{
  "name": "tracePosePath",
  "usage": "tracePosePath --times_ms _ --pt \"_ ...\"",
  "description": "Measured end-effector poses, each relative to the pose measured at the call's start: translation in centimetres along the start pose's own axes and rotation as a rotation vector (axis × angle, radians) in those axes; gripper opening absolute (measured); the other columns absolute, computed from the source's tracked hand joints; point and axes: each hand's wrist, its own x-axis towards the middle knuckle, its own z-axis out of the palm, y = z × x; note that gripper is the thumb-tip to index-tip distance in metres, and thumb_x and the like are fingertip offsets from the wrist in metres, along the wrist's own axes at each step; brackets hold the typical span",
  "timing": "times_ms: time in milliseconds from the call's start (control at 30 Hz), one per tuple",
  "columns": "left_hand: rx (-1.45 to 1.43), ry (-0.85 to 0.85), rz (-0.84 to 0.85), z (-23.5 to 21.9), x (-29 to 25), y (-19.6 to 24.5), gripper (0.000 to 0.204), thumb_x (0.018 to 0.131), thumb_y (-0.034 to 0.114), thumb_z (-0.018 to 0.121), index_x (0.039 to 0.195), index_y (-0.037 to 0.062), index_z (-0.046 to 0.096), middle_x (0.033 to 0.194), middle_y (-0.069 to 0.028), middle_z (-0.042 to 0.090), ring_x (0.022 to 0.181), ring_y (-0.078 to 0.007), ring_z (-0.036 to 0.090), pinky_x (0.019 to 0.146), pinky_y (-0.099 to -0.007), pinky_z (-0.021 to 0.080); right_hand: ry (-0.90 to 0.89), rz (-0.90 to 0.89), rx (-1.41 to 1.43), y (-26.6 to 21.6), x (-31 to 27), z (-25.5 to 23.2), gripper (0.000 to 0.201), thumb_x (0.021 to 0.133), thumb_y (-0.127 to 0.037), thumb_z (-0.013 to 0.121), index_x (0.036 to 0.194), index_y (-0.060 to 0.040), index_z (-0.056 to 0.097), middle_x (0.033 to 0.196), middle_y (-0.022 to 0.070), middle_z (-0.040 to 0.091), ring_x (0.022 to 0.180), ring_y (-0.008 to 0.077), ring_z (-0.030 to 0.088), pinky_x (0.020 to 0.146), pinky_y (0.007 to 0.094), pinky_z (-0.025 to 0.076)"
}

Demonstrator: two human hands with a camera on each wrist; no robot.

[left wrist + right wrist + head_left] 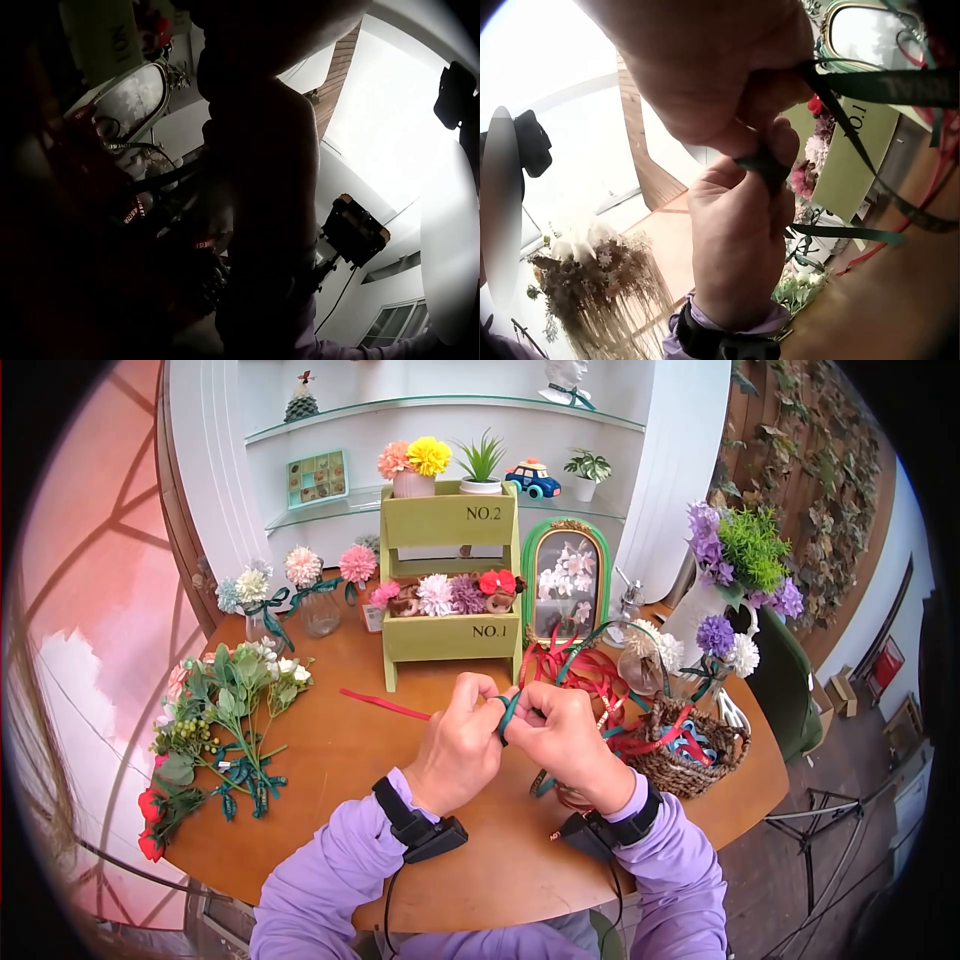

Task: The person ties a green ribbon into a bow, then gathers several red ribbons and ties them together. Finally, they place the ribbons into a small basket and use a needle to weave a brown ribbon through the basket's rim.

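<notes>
Your purple sleeves (330, 880) cross the near edge of the bench (340, 760), and ahead of them your left grip (462, 745) and right grip (570, 740) meet at the fingertips, each pinching the same green ribbon (507, 715) in front of the green stand (440, 645) marked NO.1. Whether the ribbon is looped or crossed on itself, the fingers hide. It looks like close shaping work, so let the left grip be your anchor: press thumb and finger firmly on the fold, and let the right grip ease the strand along in small pulls. Mind the loose lengths seen from the right wrist: a flat printed strand runs away from the right grip, so smooth out any twist before drawing tight. Red ribbon (575, 670) lies tangled beyond your right grip, near the wicker basket (675, 776); a snag there could drag the fold out of shape, so leave some slack. Pull both sides evenly and gently, since ribbon this smooth probably slips.
</notes>
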Motion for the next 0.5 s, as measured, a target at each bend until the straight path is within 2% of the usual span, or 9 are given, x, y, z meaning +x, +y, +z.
tracePosePath --times_ms 33,67,100,133,167,200,233,333,500 --pt "-0.025 -0.003 0.047 -0.1 0.1 -0.1 0.023 0.076 -0.011 0.058 0.095 -0.002 0.066 0.097 -0.0159 0.05 0.064 -0.03 0.061 0.056 -0.0408 0.051 -0.002 0.001 0.0 0.5 0.2 0.1 0.017 0.079 -0.009 0.072 0.071 0.0013 0.06 0.056 -0.0016 0.047 0.053 0.0033 0.041 0.044 0.0254 0.033" --pt "-0.024 -0.003 0.047 -0.3 0.3 0.0 0.023 0.076 -0.011 0.058 0.095 -0.002 0.066 0.097 -0.0159 0.05 0.064 -0.03 0.061 0.056 -0.0408 0.051 -0.063 0.088 0.177 1.5 0.4 0.1 0.014 0.078 -0.01 0.07 0.072 0.0001 0.062 0.057 -0.002 0.051 0.05 0.0048 0.043 0.043 0.0262 0.034" --pt "-0.1 -0.025 0.002 -0.5 0.4 0.2 0.028 0.077 -0.012 0.057 0.101 -0.001 0.067 0.098 -0.0148 0.05 0.066 -0.0273 0.061 0.059 -0.0377 0.051 -0.124 0.175 0.353 2.1 0.6 -0.1 0.012 0.077 -0.011 0.068 0.073 -0.0011 0.063 0.059 -0.0024 0.055 0.047 0.0064 0.046 0.041 0.0271 0.034" --pt "-0.176 -0.047 -0.043 -0.6 0.5 0.3 0.032 0.079 -0.013 0.057 0.106 0.0001 0.069 0.099 -0.0136 0.05 0.069 -0.0246 0.061 0.061 -0.0347 0.052 -0.125 0.175 0.352 2.1 0.7 -0.6 0.012 0.077 -0.011 0.068 0.073 -0.0011 0.063 0.059 -0.0024 0.055 0.047 0.0064 0.046 0.041 0.0271 0.034" --pt "-0.177 -0.046 -0.043 -0.6 0.6 0.1 0.032 0.079 -0.013 0.057 0.106 0.0001 0.069 0.099 -0.0136 0.05 0.069 -0.0246 0.061 0.061 -0.0347 0.052 -0.247 0.33 0.492 2.0 0.9 -1.3 0.008 0.077 -0.01 0.068 0.074 -0.0032 0.064 0.061 -0.0053 0.053 0.047 0.0034 0.041 0.041 0.0244 0.029" --pt "-0.332 -0.084 -0.054 -0.5 0.6 -0.4 0.034 0.08 -0.013 0.056 0.11 -0.0004 0.069 0.102 -0.012 0.051 0.077 -0.0195 0.061 0.068 -0.0302 0.051 -0.37 0.485 0.631 1.6 1.0 -1.8 0.005 0.077 -0.009 0.067 0.075 -0.0054 0.065 0.063 -0.0081 0.052 0.047 0.0004 0.037 0.04 0.0217 0.023" --pt "-0.487 -0.123 -0.065 -0.6 0.6 -0.8 0.037 0.082 -0.014 0.055 0.113 -0.0009 0.069 0.104 -0.0104 0.051 0.086 -0.0144 0.061 0.075 -0.0257 0.05 -0.428 0.535 0.7 0.7 1.2 -2.3 0.002 0.077 -0.008 0.067 0.076 -0.0078 0.065 0.062 -0.0086 0.05 0.047 -0.0021 0.032 0.041 0.0199 0.017" --pt "-0.683 -0.175 -0.175 -0.8 0.5 -1.7 0.029 0.083 -0.012 0.057 0.107 -0.0026 0.07 0.107 -0.008 0.051 0.096 -0.0124 0.057 0.081 -0.0253 0.05 -0.542 0.61 0.753 0.5 1.4 -2.9 0.003 0.078 -0.011 0.068 0.078 -0.0085 0.066 0.062 -0.0096 0.049 0.046 -0.0023 0.031 0.041 0.0198 0.017" --pt "-0.91 -0.124 -0.317 -0.9 0.6 -1.5 0.02 0.083 -0.011 0.058 0.098 -0.0035 0.069 0.108 -0.0073 0.051 0.094 -0.013 0.057 0.083 -0.0263 0.05 -0.565 0.611 0.742 0.3 1.4 -2.5 0.006 0.078 -0.013 0.07 0.077 -0.0094 0.066 0.062 -0.0107 0.049 0.046 -0.0023 0.03 0.041 0.0204 0.016"
